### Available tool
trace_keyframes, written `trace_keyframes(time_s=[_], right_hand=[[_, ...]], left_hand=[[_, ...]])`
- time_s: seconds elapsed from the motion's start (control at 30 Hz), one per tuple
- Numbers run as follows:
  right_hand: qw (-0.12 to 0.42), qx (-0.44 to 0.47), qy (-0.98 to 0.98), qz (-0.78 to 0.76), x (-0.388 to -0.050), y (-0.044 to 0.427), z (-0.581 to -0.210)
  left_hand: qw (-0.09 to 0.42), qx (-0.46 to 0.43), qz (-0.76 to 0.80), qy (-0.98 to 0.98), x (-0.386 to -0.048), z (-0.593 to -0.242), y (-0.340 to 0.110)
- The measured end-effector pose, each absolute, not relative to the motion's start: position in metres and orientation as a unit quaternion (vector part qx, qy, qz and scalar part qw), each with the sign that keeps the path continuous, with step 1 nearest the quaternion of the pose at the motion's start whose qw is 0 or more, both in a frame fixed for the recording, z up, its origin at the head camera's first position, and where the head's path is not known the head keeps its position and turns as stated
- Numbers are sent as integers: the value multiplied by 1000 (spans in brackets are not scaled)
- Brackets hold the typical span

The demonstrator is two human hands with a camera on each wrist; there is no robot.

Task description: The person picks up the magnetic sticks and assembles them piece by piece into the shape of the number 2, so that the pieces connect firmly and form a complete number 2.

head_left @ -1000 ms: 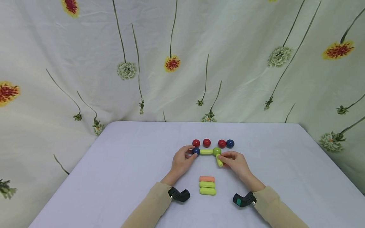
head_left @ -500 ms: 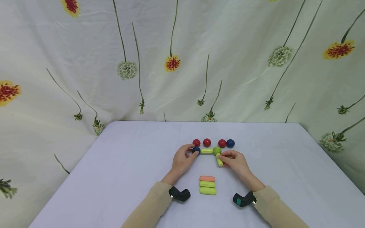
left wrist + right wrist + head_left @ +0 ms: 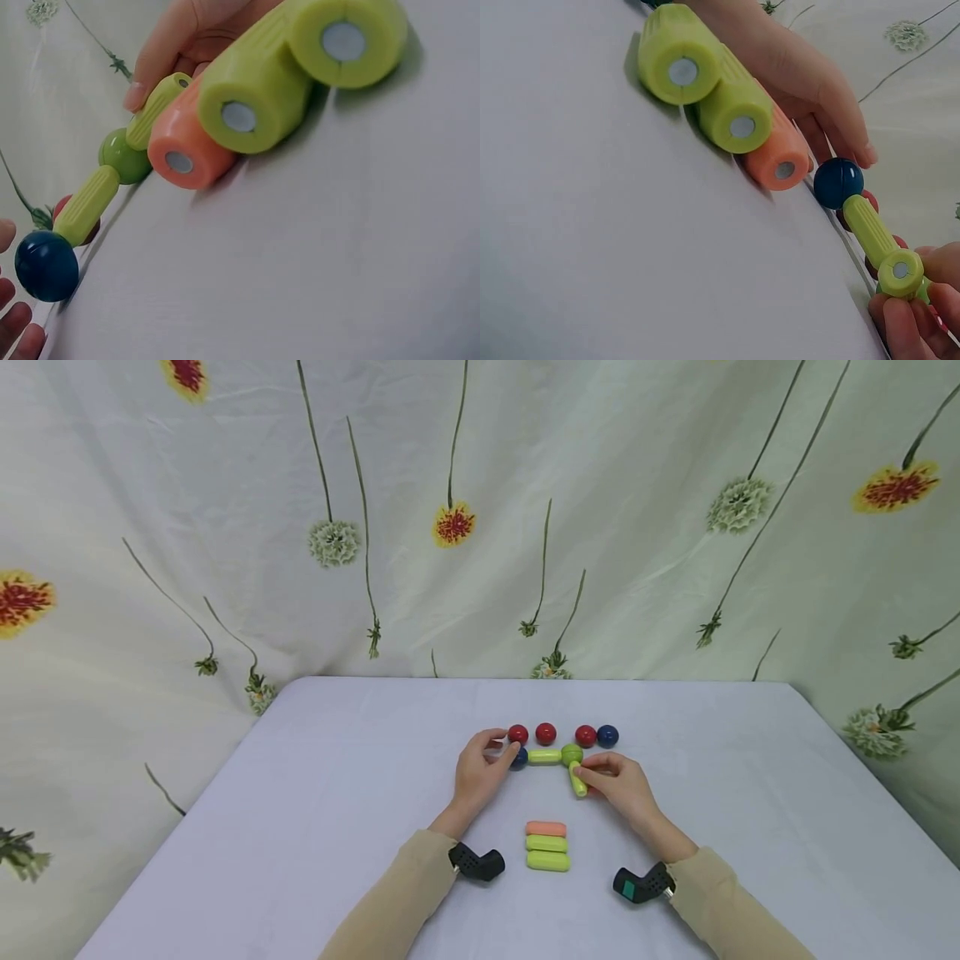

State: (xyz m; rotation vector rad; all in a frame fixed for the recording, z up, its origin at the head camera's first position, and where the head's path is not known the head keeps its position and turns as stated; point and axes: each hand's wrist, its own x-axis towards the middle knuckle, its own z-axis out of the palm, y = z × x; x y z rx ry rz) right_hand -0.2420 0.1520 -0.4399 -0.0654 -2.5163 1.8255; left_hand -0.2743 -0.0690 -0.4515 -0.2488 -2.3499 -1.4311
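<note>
A blue ball [image 3: 519, 759], a yellow-green magnetic rod [image 3: 544, 757] and a green ball [image 3: 572, 753] are joined in a row on the table in the head view. From the green ball a second yellow-green rod [image 3: 577, 782] points toward me. My right hand [image 3: 624, 789] pinches this second rod between thumb and fingers. Beside the blue ball is my left hand [image 3: 476, 772], its fingers spread and relaxed. In the left wrist view, a gap shows between its fingertips [image 3: 15, 322] and the blue ball [image 3: 46, 266].
Behind the joined pieces lie red balls [image 3: 546, 733] and another blue ball [image 3: 608, 736]. Nearer me, an orange rod [image 3: 546, 829] and two yellow-green rods [image 3: 547, 861] lie side by side on the white table [image 3: 337, 810]. A flowered cloth [image 3: 405, 593] hangs behind.
My left hand has let go of the blue ball, its fingers spreading and shifting slightly away from me. My right hand keeps its pinch on the rod, almost unmoved.
</note>
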Motion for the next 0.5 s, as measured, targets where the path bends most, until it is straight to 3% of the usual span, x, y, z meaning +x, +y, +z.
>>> trace_keyframes(time_s=[0.5], right_hand=[[17, -15, -812, 583, -243, 152, -441]], left_hand=[[174, -48, -516, -838, -293, -452, -61]])
